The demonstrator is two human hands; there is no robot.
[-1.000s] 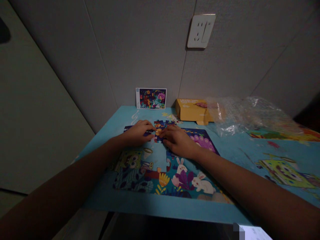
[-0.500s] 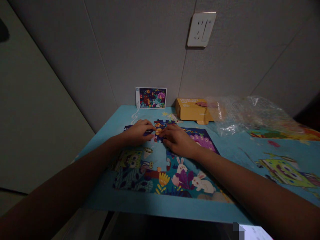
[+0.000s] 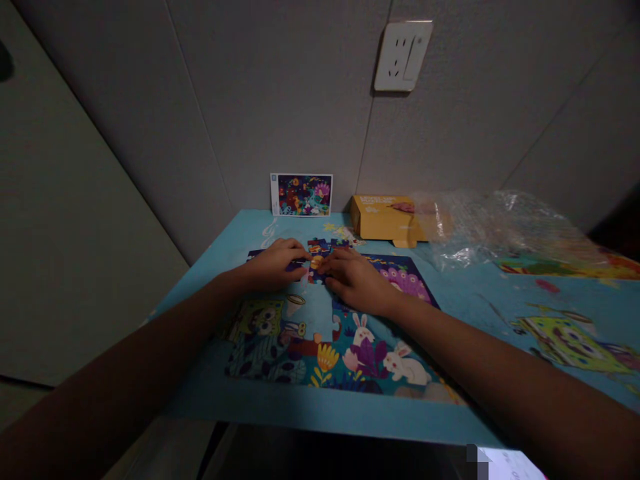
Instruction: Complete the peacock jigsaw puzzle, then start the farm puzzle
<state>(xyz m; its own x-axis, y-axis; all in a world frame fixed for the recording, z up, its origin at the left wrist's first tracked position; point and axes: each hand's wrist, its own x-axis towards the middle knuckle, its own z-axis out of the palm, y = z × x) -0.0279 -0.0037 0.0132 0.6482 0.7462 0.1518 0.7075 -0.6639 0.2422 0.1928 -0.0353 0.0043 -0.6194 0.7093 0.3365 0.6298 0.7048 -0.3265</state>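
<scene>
A partly assembled jigsaw puzzle (image 3: 303, 368) lies on the table, with rabbits and flowers along its near edge and an open gap in its middle. At its far side, my left hand (image 3: 277, 265) rests with bent fingers and thumb on dark puzzle pieces at the upper left. Across a narrow gap, my right hand (image 3: 357, 280) grips a small joined section of puzzle pieces (image 3: 316, 250), its curled fingertips on the orange part. Both hands cover portions of the puzzle beneath them.
A reference picture card (image 3: 304, 195) leans on the wall. Beside it sit a yellow box (image 3: 383, 223) and crumpled clear plastic (image 3: 500, 227). The blue tablecloth (image 3: 345, 420) carries printed cartoon figures. A wall socket (image 3: 403, 56) is above.
The view shifts very slightly. Both hands and the puzzle pieces stay practically in the same place.
</scene>
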